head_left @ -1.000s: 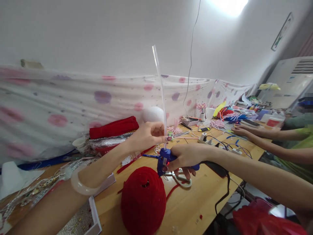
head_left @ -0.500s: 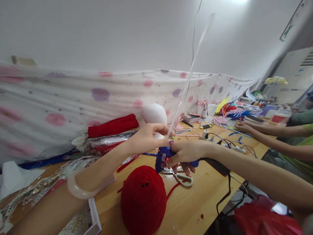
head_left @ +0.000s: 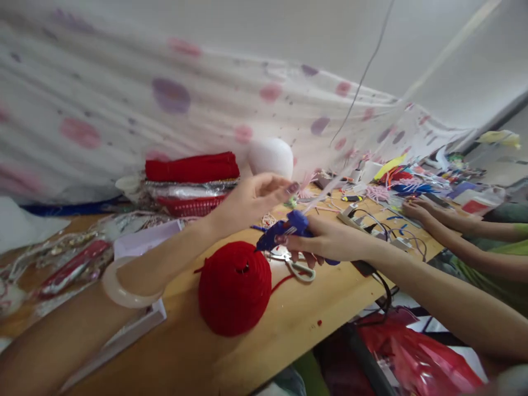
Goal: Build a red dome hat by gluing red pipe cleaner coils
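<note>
Compared with half a second ago, our view is tilted lower, and our left hand [head_left: 264,195] is off the one clear stick [head_left: 330,188], its fingers open and loosely curved, gripping nothing we can see. The stick now leans farther right, rising from the one blue glue gun [head_left: 284,231], which our right hand [head_left: 334,239] grips closed above the wooden table [head_left: 289,330]. The gun's nozzle points down and left, near one large red wound ball [head_left: 235,289]. Among containers, we see one red basket [head_left: 193,207] with silvery packets and one red bundle [head_left: 192,168] stacked above it, and one white box [head_left: 159,315] mostly under our left forearm, its contents too hidden to tell. We count one pair of scissors [head_left: 295,264] below the right hand, one white rounded form [head_left: 271,158] behind the left, and one pale bangle [head_left: 124,289]. At right, another person's two forearms [head_left: 466,242] reach over the table.
</note>
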Demonstrator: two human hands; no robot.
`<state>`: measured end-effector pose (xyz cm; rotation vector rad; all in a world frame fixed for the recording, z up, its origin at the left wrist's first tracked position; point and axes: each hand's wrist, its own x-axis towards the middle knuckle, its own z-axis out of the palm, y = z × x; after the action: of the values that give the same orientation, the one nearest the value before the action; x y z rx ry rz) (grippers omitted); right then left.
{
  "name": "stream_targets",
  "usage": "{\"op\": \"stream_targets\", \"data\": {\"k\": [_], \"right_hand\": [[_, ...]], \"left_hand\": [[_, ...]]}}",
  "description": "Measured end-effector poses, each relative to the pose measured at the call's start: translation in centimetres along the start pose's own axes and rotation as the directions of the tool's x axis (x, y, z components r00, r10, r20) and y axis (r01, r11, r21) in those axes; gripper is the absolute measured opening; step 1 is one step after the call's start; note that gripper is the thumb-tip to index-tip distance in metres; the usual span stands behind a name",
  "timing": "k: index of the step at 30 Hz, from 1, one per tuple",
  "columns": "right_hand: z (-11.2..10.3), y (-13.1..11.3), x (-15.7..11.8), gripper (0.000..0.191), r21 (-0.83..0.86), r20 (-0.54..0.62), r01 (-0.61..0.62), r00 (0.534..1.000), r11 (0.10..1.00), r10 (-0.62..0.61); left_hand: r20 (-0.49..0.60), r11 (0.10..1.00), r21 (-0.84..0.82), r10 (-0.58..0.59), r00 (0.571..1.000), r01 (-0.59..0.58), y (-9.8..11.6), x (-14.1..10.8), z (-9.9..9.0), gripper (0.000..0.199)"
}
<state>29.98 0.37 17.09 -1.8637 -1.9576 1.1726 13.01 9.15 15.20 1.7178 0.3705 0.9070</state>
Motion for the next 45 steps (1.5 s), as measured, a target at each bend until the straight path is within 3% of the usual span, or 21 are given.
{"op": "stream_targets", "data": {"k": [2, 4, 5, 9, 12, 15, 19, 24, 28, 31, 37, 45], "right_hand": [[0.5, 0.5, -0.1, 0.045, 0.023, -0.054, 0.029, 0.998, 0.999, -0.028], [1.1, 1.3, -0.1, 0.050, 0.056, -0.079, 0.066, 0.995, 0.996, -0.062], [1.5, 1.7, -0.1, 0.052, 0.070, -0.083, 0.084, 0.993, 0.994, -0.078], [2.6, 3.4, -0.1, 0.057, 0.069, -0.112, 0.131, 0.986, 0.989, -0.123], [3.1, 3.8, 0.0, 0.050, 0.077, -0.141, 0.155, 0.980, 0.985, -0.143], [3.2, 3.8, -0.2, 0.043, 0.089, -0.157, 0.163, 0.976, 0.983, -0.148], [3.6, 4.7, -1.0, 0.041, 0.057, -0.206, 0.142, 0.970, 0.988, -0.127], [4.2, 6.7, -2.0, 0.041, -0.201, -0.436, 0.138, 0.874, 0.970, -0.215], [4.1, 6.2, -1.4, 0.035, -0.378, -0.372, 0.237, 0.846, 0.895, -0.381], [3.9, 5.2, -0.7, 0.034, -0.451, -0.392, 0.245, 0.809, 0.858, -0.437], [3.7, 4.1, 0.0, 0.014, -0.441, -0.259, 0.336, 0.840, 0.832, -0.476], [3.4, 2.8, 0.7, 0.028, -0.345, -0.177, 0.370, 0.877, 0.863, -0.447]], "left_hand": [[-0.205, 0.997, 0.050, 0.063, 0.977, -0.054, -1.3, -2.9, -1.2, 0.023], [-0.405, 0.977, 0.210, 0.110, 0.908, -0.025, -3.0, -6.8, -2.1, 0.016], [-0.448, 0.958, 0.285, 0.118, 0.886, 0.017, -4.1, -9.0, -2.4, 0.015], [-0.392, 0.912, 0.402, 0.087, 0.916, 0.086, -8.5, -16.4, -2.2, 0.012], [-0.402, 0.896, 0.440, 0.143, 0.904, 0.054, -11.2, -19.2, -1.5, 0.031], [-0.400, 0.884, 0.466, 0.179, 0.899, 0.031, -12.7, -20.1, -0.9, 0.051], [-0.359, 0.879, 0.476, 0.151, 0.921, 0.042, -13.3, -20.7, -0.6, 0.053], [-0.303, 0.809, 0.584, 0.142, 0.942, 0.066, -13.7, -21.5, -0.9, 0.056], [-0.288, 0.786, 0.612, 0.119, 0.950, 0.087, -13.8, -21.6, -0.9, 0.056], [-0.292, 0.776, 0.625, 0.129, 0.948, 0.087, -13.5, -21.5, -0.8, 0.054], [-0.293, 0.779, 0.620, 0.116, 0.949, 0.096, -13.0, -21.3, -0.5, 0.054], [-0.263, 0.792, 0.607, 0.114, 0.958, 0.073, -12.8, -21.3, -0.6, 0.049]]}}
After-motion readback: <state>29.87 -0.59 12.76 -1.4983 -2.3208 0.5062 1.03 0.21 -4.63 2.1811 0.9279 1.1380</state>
